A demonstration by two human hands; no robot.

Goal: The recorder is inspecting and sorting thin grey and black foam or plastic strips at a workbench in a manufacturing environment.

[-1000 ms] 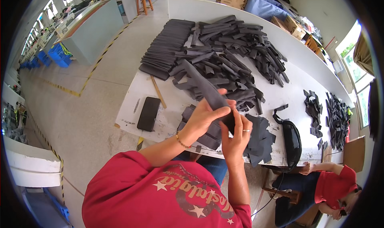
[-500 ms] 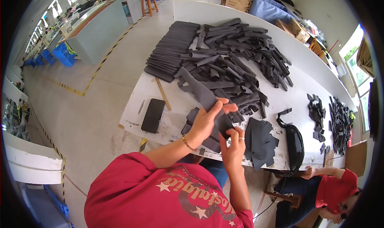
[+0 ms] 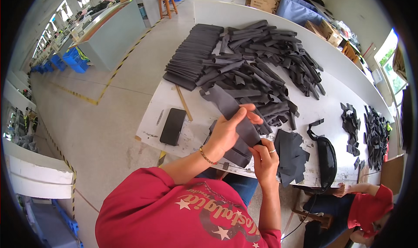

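A long dark grey fabric strip (image 3: 244, 127) is stretched between my two hands above the near part of the table. My left hand (image 3: 228, 128) holds it partway along, thumb over it and fingertips showing past its far edge. At its near end, my right hand (image 3: 264, 157) pinches the corner between thumb and fingers. The strip's far end rests by a loose heap of rolled and folded dark strips (image 3: 248, 80). Below my hands lie more dark pieces (image 3: 238, 156), partly covered. Flat dark pieces (image 3: 291, 154) are stacked right of my right hand.
A neat row of folded strips (image 3: 191, 52) lies at the far left of the table. Near the left edge are a black phone (image 3: 173, 126) and a wooden stick (image 3: 183, 102). A black mesh-like object (image 3: 326, 161) and smaller heaps lie right. Another person (image 3: 370, 209) sits at the lower right.
My right hand has moved slightly right and down with the strip's near end, and the strip shows more of its broad face. The whole view has shifted a little.
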